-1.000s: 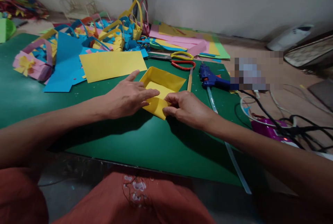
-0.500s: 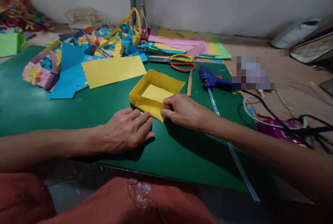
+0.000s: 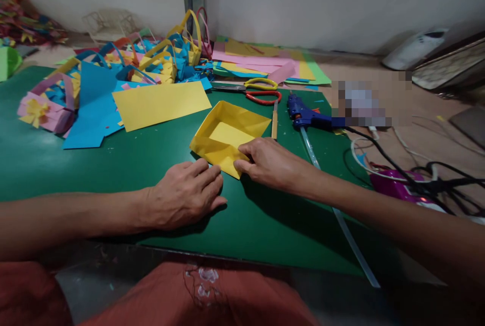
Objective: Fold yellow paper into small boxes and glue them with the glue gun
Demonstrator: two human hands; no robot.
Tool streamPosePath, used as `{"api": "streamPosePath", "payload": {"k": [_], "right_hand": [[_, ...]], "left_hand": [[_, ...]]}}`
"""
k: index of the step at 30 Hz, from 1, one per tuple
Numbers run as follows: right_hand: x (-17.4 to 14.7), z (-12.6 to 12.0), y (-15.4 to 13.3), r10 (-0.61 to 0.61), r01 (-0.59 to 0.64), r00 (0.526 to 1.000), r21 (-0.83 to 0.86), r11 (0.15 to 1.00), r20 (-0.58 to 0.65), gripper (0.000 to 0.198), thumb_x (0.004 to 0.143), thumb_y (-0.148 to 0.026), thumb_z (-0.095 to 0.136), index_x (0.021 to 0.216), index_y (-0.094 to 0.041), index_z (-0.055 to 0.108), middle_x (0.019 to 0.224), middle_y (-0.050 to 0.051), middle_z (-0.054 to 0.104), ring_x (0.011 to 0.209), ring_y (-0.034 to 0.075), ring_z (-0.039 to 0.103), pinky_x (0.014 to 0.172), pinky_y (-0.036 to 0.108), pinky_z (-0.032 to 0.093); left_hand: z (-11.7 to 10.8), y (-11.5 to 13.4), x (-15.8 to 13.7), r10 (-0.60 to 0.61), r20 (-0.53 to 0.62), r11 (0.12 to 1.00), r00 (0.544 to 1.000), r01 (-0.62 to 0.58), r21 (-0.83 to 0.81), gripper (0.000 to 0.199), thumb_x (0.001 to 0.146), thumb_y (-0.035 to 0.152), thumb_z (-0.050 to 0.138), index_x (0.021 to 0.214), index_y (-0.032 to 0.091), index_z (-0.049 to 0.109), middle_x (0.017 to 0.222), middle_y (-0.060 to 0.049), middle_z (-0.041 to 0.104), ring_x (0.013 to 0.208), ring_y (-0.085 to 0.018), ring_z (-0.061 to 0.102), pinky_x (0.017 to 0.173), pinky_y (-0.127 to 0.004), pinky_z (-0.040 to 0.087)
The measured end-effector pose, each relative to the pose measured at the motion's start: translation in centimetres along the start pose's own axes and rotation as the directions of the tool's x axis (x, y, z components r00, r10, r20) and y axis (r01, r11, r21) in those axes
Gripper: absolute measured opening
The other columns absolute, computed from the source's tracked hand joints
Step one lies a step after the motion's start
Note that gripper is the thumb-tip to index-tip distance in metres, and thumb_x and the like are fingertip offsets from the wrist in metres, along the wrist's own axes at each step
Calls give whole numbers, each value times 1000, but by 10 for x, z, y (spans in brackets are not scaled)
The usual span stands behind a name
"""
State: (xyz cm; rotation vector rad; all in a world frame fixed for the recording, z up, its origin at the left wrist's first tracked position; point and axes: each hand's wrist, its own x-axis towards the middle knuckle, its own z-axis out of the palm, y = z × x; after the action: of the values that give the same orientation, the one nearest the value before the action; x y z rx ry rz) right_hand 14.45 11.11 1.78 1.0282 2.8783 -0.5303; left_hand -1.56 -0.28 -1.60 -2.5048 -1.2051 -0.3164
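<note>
A folded yellow paper tray (image 3: 215, 152) sits at the center of the frame, its near right corner pinched between thumb and fingers of a person's right hand (image 3: 267, 164). The left hand (image 3: 189, 192) rests palm down on a green board (image 3: 242, 230), lower left of center and just beside the tray, fingers curled; whether they grip anything cannot be told. Scissors (image 3: 245, 88) and a blue glue gun (image 3: 300, 113) lie right of center; paper baskets (image 3: 166, 67) crowd the upper left.

No lettering, label, brand, number or sign can be read anywhere here.
</note>
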Motion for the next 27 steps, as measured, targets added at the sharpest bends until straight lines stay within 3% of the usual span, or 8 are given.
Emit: {"api": "streamPosePath", "payload": {"k": [5,10,16,19,21,23,27], "right_hand": [[-1,-2,-2,61,-61,997,6,998,44,33,75,-37,49,50,-19,36,46,-4,36,47,8,29,48,26,17],[-3,-3,-6,80,-78,994,-27,997,71,26,73,-29,51,52,-18,41,49,-3,44,48,8,34,48,26,16],[-4,-2,-8,94,-86,994,-130,988,53,18,74,-30,55,61,-17,53,54,0,52,49,10,39,47,26,17],[-11,-2,-7,94,-101,995,-234,967,-41,13,75,-30,57,78,-17,59,65,3,60,54,12,46,47,26,18],[-20,-2,-5,43,-93,986,-315,944,-160,16,77,-28,56,88,-16,59,77,6,63,61,15,51,48,26,20],[-32,-1,-2,-95,4,971,-380,925,-222,13,81,-25,51,87,-15,59,82,7,63,67,16,53,50,26,23],[-49,5,1,-364,279,923,-428,860,-128,18,83,-12,42,78,-16,59,76,6,61,66,14,51,50,26,27]], "left_hand": [[2,-2,0,11,37,999,999,-9,-41,34,89,39,39,95,13,58,92,-10,62,77,-21,53,64,-33,46],[0,-1,2,-33,142,991,989,51,-127,48,89,48,30,108,10,53,102,-13,57,80,-22,48,68,-35,45],[-3,0,4,-58,269,971,961,117,-208,55,87,53,26,118,13,48,107,-13,51,84,-25,43,72,-40,42],[-2,0,4,-62,281,969,958,125,-214,56,87,55,26,119,14,48,108,-13,50,85,-25,42,74,-41,41],[-1,0,4,-62,277,968,959,126,-218,57,87,55,25,119,14,48,108,-13,50,85,-25,42,74,-41,41],[-1,0,5,-65,272,966,960,129,-224,57,86,56,25,118,15,48,107,-13,50,84,-25,41,74,-40,40],[0,-1,5,-69,264,961,962,135,-240,56,86,57,25,116,16,48,104,-12,51,83,-25,41,73,-40,40]]}}
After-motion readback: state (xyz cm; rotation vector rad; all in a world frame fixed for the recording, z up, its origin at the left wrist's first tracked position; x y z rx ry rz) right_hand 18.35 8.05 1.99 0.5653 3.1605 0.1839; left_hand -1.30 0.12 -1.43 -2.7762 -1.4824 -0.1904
